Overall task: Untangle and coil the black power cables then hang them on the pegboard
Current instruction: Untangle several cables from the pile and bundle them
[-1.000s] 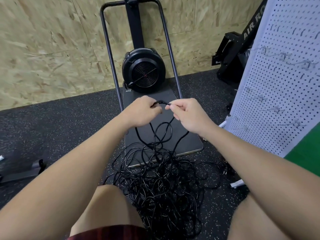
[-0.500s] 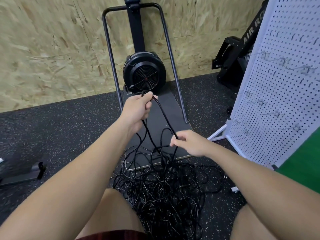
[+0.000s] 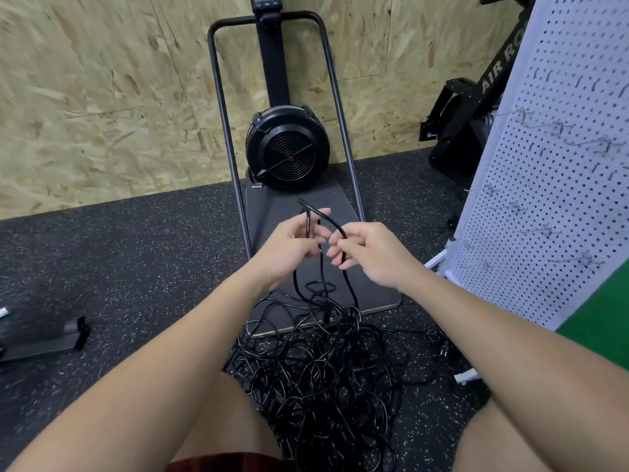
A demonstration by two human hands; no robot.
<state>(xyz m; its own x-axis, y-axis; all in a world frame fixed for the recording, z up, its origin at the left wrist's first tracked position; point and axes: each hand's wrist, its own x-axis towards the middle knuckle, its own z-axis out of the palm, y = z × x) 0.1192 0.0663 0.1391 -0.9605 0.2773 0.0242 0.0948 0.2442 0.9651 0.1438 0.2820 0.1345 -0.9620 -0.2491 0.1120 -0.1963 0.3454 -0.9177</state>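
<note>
Fingers (image 3: 335, 252) of right hand (image 3: 371, 253) pinch the black cable (image 3: 332, 223) while left hand (image 3: 292, 243) grips its first loop, likely starting a coil above the tangled pile (image 3: 323, 373).

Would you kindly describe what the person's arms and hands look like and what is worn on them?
Both forearms are bare with no sleeves in view. The left hand and right hand wear no gloves, and no rings, watch or bands show on them. A dark red hem of shorts shows at the bottom edge.
</note>
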